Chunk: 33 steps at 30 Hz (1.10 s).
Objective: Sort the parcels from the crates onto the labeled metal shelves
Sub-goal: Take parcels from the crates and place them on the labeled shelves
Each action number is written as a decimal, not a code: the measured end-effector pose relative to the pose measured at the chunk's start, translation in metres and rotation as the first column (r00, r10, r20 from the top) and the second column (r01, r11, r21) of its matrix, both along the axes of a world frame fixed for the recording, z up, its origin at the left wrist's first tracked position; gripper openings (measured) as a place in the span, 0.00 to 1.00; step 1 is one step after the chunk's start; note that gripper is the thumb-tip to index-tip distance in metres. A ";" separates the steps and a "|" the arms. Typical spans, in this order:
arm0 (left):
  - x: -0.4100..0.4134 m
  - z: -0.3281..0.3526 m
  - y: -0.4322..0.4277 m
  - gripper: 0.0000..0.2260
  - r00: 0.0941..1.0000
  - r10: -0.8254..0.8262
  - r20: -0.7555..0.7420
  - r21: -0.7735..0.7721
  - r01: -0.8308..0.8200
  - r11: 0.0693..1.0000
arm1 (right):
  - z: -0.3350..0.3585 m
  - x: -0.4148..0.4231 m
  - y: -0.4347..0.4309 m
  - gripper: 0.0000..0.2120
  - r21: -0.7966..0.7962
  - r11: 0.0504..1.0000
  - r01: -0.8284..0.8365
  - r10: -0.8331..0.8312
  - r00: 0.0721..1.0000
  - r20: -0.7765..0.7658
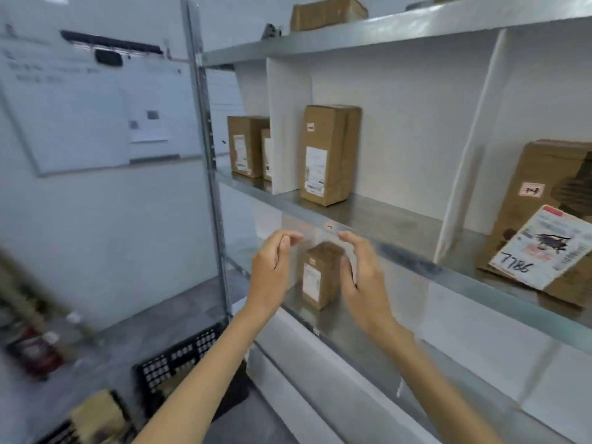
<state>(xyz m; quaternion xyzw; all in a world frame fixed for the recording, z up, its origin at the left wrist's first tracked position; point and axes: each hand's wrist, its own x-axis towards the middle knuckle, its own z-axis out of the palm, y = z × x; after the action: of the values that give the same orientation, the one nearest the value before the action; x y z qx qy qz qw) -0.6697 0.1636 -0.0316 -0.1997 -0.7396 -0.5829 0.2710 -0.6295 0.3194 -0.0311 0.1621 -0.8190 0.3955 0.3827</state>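
Note:
A small brown cardboard parcel [320, 274] with a white label stands upright on the lower metal shelf [323, 318]. My left hand [272, 267] hovers just left of it and my right hand [362, 274] just right of it. Both hands have loosely curved fingers and hold nothing; a gap shows between each hand and the parcel. A black crate [179, 363] sits on the floor below my left forearm, and another crate with a brown parcel [96, 415] lies at the bottom left.
On the middle shelf [384, 219] stand a tall parcel [330, 155], two parcels [246, 145] behind a white divider [285, 123], and a leaning box marked 7786 [541, 245]. Another box [326, 12] sits on the top shelf. A whiteboard [80, 107] hangs left.

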 end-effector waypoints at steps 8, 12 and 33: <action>0.010 -0.064 -0.142 0.13 0.933 0.291 0.213 -0.018 -0.295 0.955 | -0.048 -0.028 -0.102 0.18 0.086 0.952 -0.293 0.273 0.943 0.190; 0.014 -0.084 -0.192 0.13 0.860 0.440 0.258 -0.040 -0.445 0.894 | -0.071 -0.053 -0.132 0.16 0.075 0.923 -0.378 0.345 0.897 0.275; -0.141 -0.157 -0.309 0.13 0.641 0.645 0.416 -0.188 -0.633 0.751 | -0.160 -0.284 -0.242 0.14 -0.060 0.819 -0.571 0.488 0.637 0.597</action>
<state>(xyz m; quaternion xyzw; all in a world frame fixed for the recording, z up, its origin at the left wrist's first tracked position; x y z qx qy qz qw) -0.8110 -0.1449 -0.1883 0.2133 -0.8112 -0.4698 0.2752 -0.9135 0.0776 -0.1915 0.2903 -0.8362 0.4640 -0.0348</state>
